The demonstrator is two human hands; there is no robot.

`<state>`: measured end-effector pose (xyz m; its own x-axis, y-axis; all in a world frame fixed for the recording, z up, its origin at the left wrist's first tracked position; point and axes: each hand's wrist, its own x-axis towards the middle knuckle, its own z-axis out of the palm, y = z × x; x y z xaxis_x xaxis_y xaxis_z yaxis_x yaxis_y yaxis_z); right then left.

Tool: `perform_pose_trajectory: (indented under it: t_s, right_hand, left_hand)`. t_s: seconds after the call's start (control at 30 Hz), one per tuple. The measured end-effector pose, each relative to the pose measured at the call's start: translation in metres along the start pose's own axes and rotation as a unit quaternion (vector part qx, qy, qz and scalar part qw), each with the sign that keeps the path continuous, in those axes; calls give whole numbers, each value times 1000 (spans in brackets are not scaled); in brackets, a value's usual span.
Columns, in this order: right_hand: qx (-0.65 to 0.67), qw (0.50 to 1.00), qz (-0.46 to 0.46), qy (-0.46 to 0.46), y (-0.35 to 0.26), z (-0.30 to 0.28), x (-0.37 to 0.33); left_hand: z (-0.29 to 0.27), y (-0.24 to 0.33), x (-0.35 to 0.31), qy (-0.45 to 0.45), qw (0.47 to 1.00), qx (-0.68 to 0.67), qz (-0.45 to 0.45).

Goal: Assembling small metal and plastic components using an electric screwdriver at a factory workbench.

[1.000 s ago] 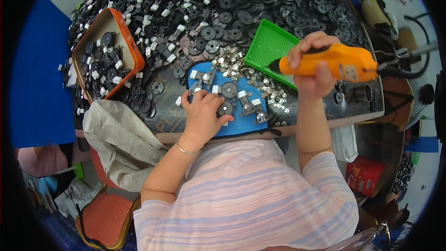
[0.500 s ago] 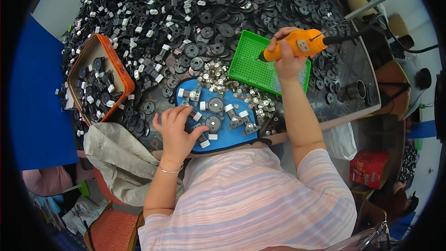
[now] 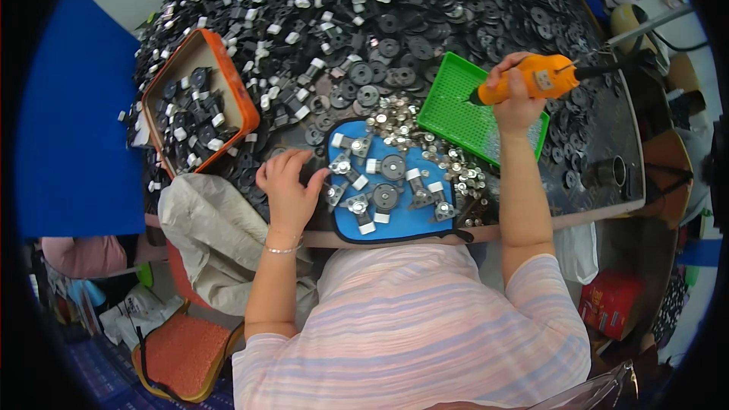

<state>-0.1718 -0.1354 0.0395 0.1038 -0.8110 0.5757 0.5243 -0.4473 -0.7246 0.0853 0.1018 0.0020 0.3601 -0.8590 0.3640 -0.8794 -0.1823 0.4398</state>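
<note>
My right hand is wrapped round an orange electric screwdriver, its dark tip over a green perforated tray. Small pale pieces, too small to name, lie at that tray's right end. My left hand, fingers apart and thumb out, hovers just left of a blue mat with a black rim. On the mat sit several black plastic parts with white blocks, among them a round black wheel part. Shiny metal caps are heaped between mat and tray.
A large pile of black discs and white-tipped parts covers the far table. At the left stands an orange-rimmed box holding similar parts. A pale cloth sack hangs over the near edge. A metal cup stands at right.
The whole view has shifted, with the scene now farther right. My left hand has drawn back left off the mat's parts. The screwdriver stays over the green tray.
</note>
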Motion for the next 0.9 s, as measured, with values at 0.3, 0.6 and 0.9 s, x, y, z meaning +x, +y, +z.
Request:
perform_pose_trajectory:
  t_s: [0.3,0.6,0.9]
  right_hand:
    - [37,996,-75,-22,-38,13,-2]
    - [58,996,-53,-46,-53,27,-29]
    - [52,994,-23,-94,-62,47,-40]
  left_hand:
    - [23,-25,64,-68,993,-55,75]
    - [40,-15,93,-172,983,-51,-43]
    - [10,-10,77,-113,981,-102,119]
